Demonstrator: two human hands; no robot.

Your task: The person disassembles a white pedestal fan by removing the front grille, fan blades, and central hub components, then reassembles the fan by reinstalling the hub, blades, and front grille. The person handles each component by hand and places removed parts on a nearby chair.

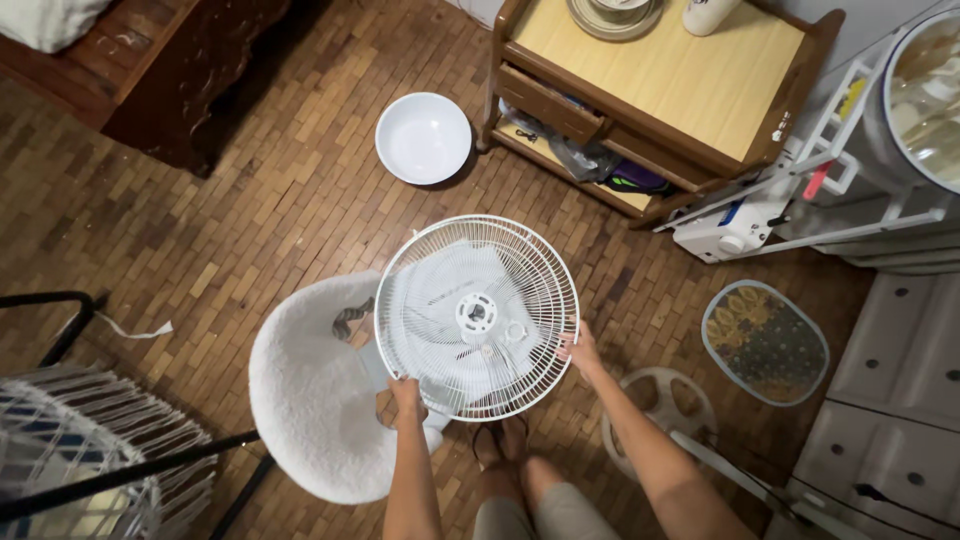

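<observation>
While we stand over the brown parquet floor (250, 200), our left hand (405, 394) and right hand (580, 350) hold the round white wire fan cage (477, 316), fingers pinching its rim on opposite sides.

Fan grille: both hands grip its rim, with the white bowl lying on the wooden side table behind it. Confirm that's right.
Not quite. The head view shows the white bowl on the wooden floor, beside the side table, not on it. The rest stands: the left hand and right hand both grip the fan grille at its rim.
</observation>
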